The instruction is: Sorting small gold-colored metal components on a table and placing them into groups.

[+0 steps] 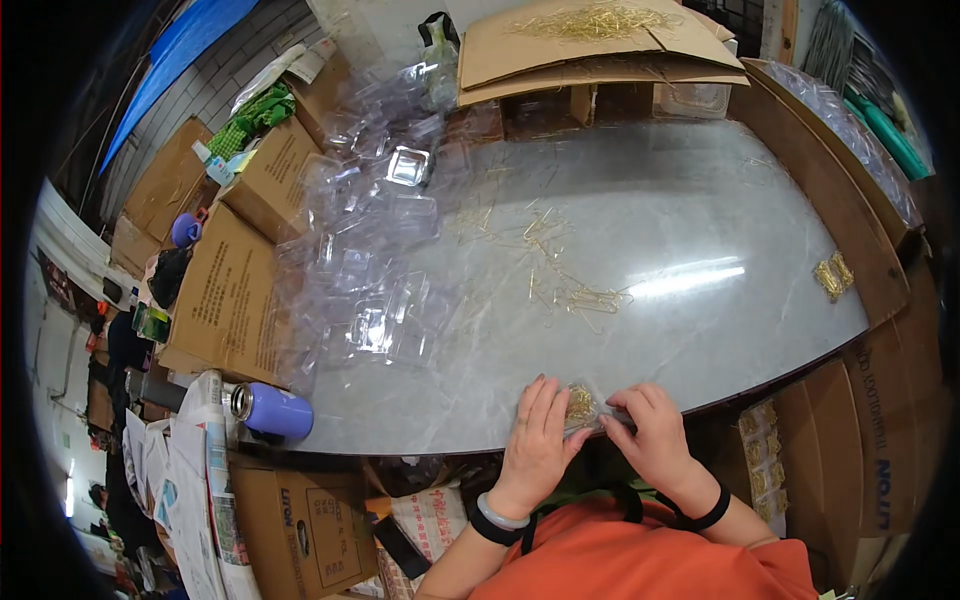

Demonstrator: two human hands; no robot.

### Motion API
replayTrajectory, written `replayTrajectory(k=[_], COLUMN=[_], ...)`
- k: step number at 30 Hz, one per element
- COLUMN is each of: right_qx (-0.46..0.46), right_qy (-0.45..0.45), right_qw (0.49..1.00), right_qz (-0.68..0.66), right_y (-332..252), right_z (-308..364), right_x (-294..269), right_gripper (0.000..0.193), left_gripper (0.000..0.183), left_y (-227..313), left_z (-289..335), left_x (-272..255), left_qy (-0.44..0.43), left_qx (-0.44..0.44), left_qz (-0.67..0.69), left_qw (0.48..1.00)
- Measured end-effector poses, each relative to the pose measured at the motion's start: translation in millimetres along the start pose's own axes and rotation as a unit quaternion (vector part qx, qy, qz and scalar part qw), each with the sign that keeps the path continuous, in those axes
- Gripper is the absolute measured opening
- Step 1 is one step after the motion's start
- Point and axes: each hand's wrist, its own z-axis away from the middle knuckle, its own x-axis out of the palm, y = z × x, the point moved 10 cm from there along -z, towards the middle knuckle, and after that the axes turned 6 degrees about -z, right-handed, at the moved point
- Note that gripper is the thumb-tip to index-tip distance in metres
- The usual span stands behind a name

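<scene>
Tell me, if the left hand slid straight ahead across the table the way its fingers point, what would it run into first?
Probably the loose gold pins scattered mid-table. The left hand points up the grey tabletop, bare until those pins, though the fisheye bend makes the exact line uncertain.

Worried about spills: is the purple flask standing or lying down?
Lying down: the purple metal flask rests on its side at the grey table's left edge, mouth pointing left.

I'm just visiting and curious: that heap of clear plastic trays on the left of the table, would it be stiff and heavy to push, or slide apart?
The clear plastic trays look thin and see-through, so probably light and a bit springy rather than stiff. They lie loosely overlapped, so a push would likely scatter them, not move them together. The grey table looks glossy, so they may slide easily.
</scene>
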Motion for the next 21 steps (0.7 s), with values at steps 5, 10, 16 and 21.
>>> replayTrajectory(k=[5, 10, 16, 21], right_qx=[-0.029, -0.090, -0.057, -0.135], right_qy=[-0.018, -0.037, -0.187, -0.212], right_qw=[0.999, 0.992, 0.981, 0.965], right_qz=[0.031, 0.082, -0.006, 0.076], right_y=[-0.3, -15.7, -16.4, -13.7], right_z=[-10.3, -23.0, -42.8, -148.3], right_x=[9.6, 12.8, 15.6, 10.8], right_gripper=[0.017, 0.014, 0.014, 0.018], left_gripper=[0.057, 0.054, 0.050, 0.045], left_y=[2.4, 1.3, -2.0, -9.2], left_z=[-0.2, -1.0, -0.2, -8.3], left_x=[-2.0, 0.9, -3.9, -10.5], left_qy=[-0.002, -0.013, -0.006, -0.029], left_qx=[0.011, 0.013, 0.014, -0.007], left_qz=[0.002, 0.008, 0.005, -0.043], left_qw=[1.000, 1.000, 1.000, 0.999])
